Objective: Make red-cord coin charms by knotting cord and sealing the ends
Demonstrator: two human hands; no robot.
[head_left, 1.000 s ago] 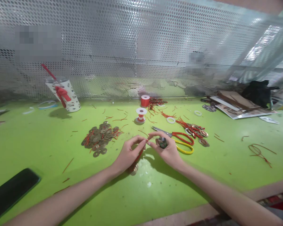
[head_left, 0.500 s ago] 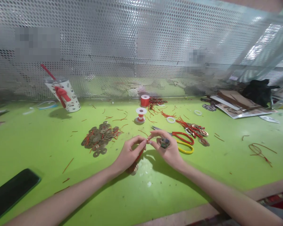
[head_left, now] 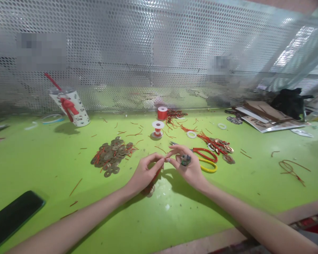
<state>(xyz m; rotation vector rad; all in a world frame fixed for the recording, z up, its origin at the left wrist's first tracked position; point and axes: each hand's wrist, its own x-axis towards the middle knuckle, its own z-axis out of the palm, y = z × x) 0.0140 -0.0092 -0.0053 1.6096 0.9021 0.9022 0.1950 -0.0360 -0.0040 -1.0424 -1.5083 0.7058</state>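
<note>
My left hand (head_left: 147,171) is closed in a pinch on a red cord (head_left: 157,173), which runs down below the fingers. Coins (head_left: 149,191) hang at its lower end, close to the table and partly hidden by the hand. The thumb and fingertips of my right hand (head_left: 187,167) pinch the cord's upper end, right against the left fingertips. A dark, shiny object (head_left: 186,160) is tucked inside the right hand; its kind is unclear. Just behind that hand lie scissors (head_left: 208,165) with one red and one yellow handle loop, their blades partly covered.
Loose holed coins (head_left: 110,153) are heaped on the left. Corded coins (head_left: 221,145) lie on the right. Two red spools (head_left: 162,113) stand at the back before a perforated metal screen (head_left: 137,53). A tumbler (head_left: 73,109), a dark phone-like slab (head_left: 16,218) and papers (head_left: 267,118) surround the work.
The view has shifted very slightly. Both hands keep the same pinch on the cord, and nothing else has visibly moved.
</note>
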